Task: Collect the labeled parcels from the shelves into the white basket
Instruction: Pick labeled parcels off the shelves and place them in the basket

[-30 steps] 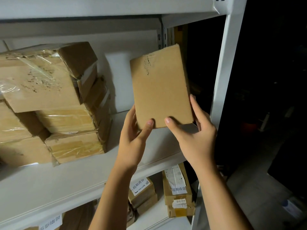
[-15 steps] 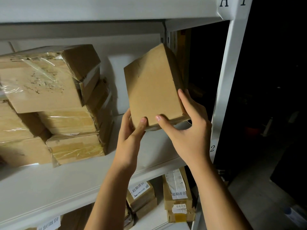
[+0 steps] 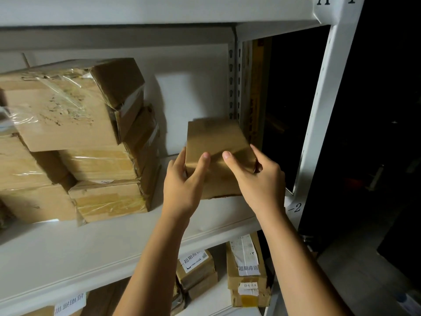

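Grasping the parcel (image 3: 216, 142) from both sides. Left hand (image 3: 182, 185) clamped round its left edge, fingers (image 3: 204, 160) curled on, thumb laid across the front. Right hand (image 3: 257, 179) clamped round the lower right corner, thumb likewise on the front.

Held tilted back over the right end of the shelf (image 3: 91, 247), lower edge at or just above the board; too blurred to tell whether touching. Open room to the left, with a bare strip of white board reaching as far as the stack (image 3: 68, 124). Tighter to the right: near the slotted upright (image 3: 232, 76), then the white post (image 3: 319, 110), then dark space.

Plain brown cardboard on the parcel, flat and rectangular, creased at the lower edge. In the stack, brown boxes piled several high and touching, bound in glossy clear tape and film, top faces scuffed. Under the board, more brown boxes (image 3: 246, 290) standing side by side, with white printed labels.
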